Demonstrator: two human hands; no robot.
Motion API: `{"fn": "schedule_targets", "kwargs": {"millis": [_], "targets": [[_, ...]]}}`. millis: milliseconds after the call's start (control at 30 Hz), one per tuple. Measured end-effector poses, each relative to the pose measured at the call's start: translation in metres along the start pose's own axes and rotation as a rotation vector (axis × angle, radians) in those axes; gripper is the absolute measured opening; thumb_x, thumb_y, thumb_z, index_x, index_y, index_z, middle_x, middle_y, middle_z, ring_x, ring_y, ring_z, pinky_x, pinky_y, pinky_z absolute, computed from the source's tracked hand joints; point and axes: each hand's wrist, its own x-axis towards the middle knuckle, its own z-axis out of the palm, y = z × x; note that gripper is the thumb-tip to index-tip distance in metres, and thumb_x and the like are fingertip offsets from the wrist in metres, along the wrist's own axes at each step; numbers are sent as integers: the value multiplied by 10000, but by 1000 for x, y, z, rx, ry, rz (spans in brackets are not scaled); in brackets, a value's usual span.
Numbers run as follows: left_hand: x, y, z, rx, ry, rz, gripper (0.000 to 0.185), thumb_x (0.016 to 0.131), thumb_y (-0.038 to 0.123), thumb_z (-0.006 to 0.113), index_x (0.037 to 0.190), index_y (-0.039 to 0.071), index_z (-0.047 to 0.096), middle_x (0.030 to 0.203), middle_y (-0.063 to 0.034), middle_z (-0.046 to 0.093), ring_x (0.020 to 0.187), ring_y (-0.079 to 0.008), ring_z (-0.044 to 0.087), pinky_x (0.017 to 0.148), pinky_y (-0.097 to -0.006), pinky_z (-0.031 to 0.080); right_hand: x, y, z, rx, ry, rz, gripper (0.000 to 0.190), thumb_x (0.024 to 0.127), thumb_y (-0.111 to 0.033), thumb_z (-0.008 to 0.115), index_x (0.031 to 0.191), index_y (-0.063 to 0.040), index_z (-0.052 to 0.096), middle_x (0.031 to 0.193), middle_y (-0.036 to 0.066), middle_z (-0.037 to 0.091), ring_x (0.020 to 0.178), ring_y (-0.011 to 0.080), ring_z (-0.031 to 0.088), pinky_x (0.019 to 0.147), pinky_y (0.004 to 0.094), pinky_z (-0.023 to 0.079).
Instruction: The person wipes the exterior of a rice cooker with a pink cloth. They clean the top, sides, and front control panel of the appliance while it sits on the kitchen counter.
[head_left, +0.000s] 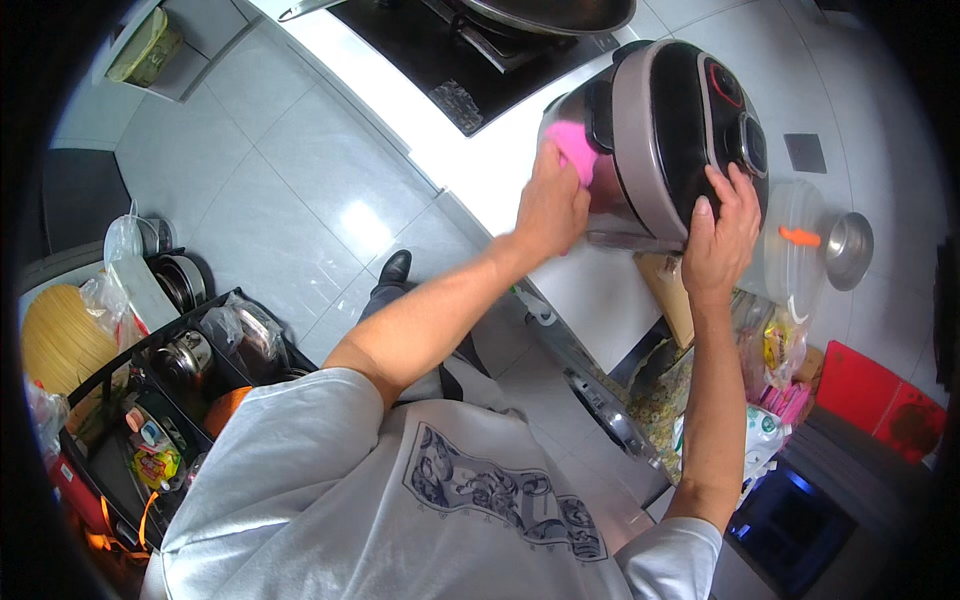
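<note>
An electric pressure cooker (667, 142) with a black lid and a grey rim stands on the white counter (502, 172). My left hand (555, 199) grips a bright pink cloth (574, 150) and presses it against the cooker's side, just below the rim, by a black side handle. Part of the cloth is hidden behind my fingers. My right hand (724, 225) lies on the front of the lid near the control knob, its fingers somewhat spread.
A pan (555, 11) sits on the black gas hob (465, 75) beyond the cooker. Right of it are a clear plastic container (791, 255), a metal bowl (850, 250) and bagged goods (776, 345). A black rack (217, 300) with pots and packets stands at lower left.
</note>
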Motion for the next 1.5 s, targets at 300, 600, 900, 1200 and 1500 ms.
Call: {"fn": "schedule_targets", "kwargs": {"millis": [300, 600, 900, 1200, 1500], "targets": [[51, -32, -10, -3, -49, 139, 197, 832, -23, 586, 1018, -34, 651, 1167, -250, 541, 1072, -446, 555, 907, -508, 483, -1, -2, -1, -16, -33, -7, 407, 1012, -281, 584, 1379, -117, 650, 1486, 155, 555, 1381, 397, 494, 1179, 520, 337], [37, -13, -8, 94, -30, -4, 174, 797, -24, 632, 969, -53, 634, 1130, -257, 530, 1070, -463, 551, 874, -525, 512, 4, -7, -3, -14, -39, -10, 412, 1001, -254, 590, 1391, -134, 643, 1495, 150, 550, 1406, 397, 478, 1187, 518, 333], [-30, 11, 8, -62, -65, -1, 536, 799, -76, 601, 1324, -3, 525, 1204, -260, 532, 1116, -473, 524, 933, -520, 469, 4, -5, -1, 6, -6, -25, 410, 996, -224, 578, 1389, -124, 643, 1491, 160, 554, 1403, 404, 478, 1191, 520, 335], [-51, -78, 40, 29, -21, -167, 580, 853, -49, 577, 1423, -13, 473, 1405, -305, 421, 1252, -511, 480, 1073, -506, 451, 6, -7, 2, -18, -2, -9, 394, 1011, -245, 571, 1376, -123, 653, 1493, 152, 557, 1404, 402, 488, 1196, 516, 332], [2, -99, 24, 168, -82, -367, 242, 824, -23, 583, 1060, -63, 618, 1233, -280, 525, 1128, -484, 548, 1020, -496, 474, 3, -7, 6, -28, -2, 10, 392, 1003, -261, 583, 1367, -140, 665, 1486, 150, 565, 1406, 392, 490, 1189, 516, 334]]}}
